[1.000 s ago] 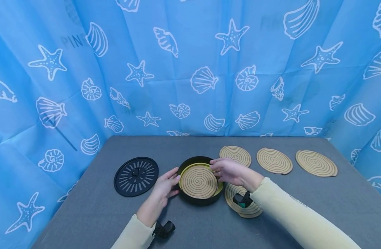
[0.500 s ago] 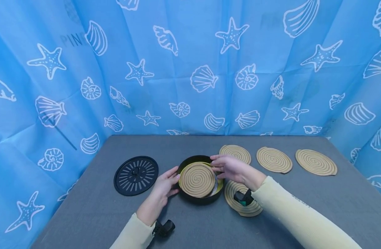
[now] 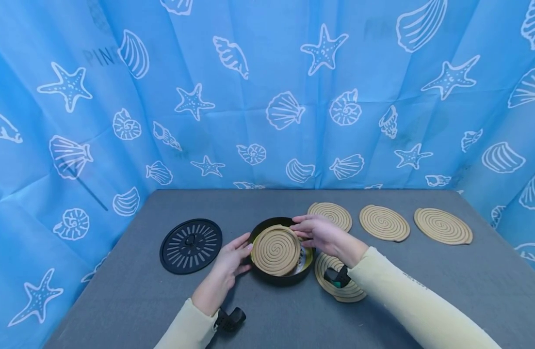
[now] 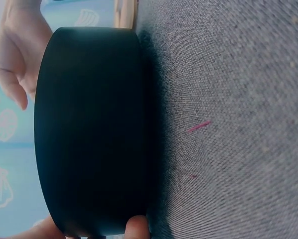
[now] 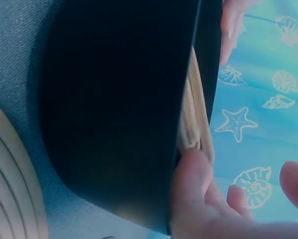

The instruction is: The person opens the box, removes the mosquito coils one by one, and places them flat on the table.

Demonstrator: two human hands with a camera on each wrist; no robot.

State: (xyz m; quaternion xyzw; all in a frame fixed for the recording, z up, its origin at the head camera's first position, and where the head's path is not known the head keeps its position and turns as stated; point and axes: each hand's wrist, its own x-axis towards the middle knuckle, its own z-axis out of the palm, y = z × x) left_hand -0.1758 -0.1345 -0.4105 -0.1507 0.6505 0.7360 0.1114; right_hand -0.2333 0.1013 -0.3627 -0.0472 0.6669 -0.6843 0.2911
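Note:
In the head view, a round black tin (image 3: 267,280) stands at mid-table, with yellow lining and a printed patch showing inside. A beige spiral mosquito coil (image 3: 276,250) lies in it, slanted, its right side raised. My left hand (image 3: 228,261) grips the tin's left side; a fingertip (image 4: 137,227) shows low on the wall in the left wrist view. My right hand (image 3: 321,236) reaches over the right rim and pinches the coil's edge. Seen from the right wrist, stacked coil edges (image 5: 194,112) lean above the rim, the thumb (image 5: 191,172) against them.
A slotted black lid (image 3: 191,246) lies left of the tin. Behind and right are mosquito coils: a partly covered one (image 3: 332,214), a middle one (image 3: 384,223) and a far-right one (image 3: 443,226). Another coil (image 3: 348,293) lies under my right wrist. A blue shell-print curtain (image 3: 267,97) hangs behind.
The coil in the tin has shifted slightly left and its right side has come up, baring more of the lining beneath. My right hand has risen a little; the left stays on the tin.

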